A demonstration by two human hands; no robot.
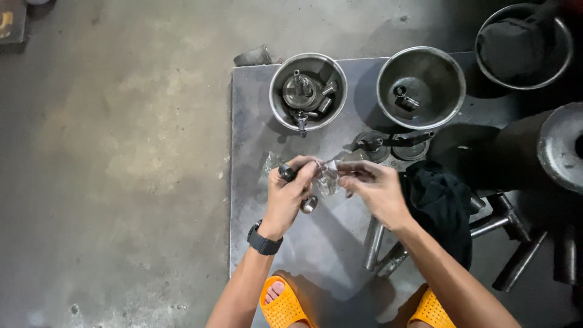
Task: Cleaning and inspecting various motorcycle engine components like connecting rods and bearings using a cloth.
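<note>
Head cam shows the left hand [290,193] with fingers wrapped round a small dark cylindrical metal part [286,172], right hand [375,189] pinching its crinkly clear plastic wrap [328,176] near the surface's [255,121] left edge, so unwrapping looks underway, next peeling it off.

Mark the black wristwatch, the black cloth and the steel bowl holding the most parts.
black wristwatch [265,243], head view, on the strap at the wrist.
black cloth [440,206], head view, middle of the folds.
steel bowl [274,100], head view, left rim.
</note>
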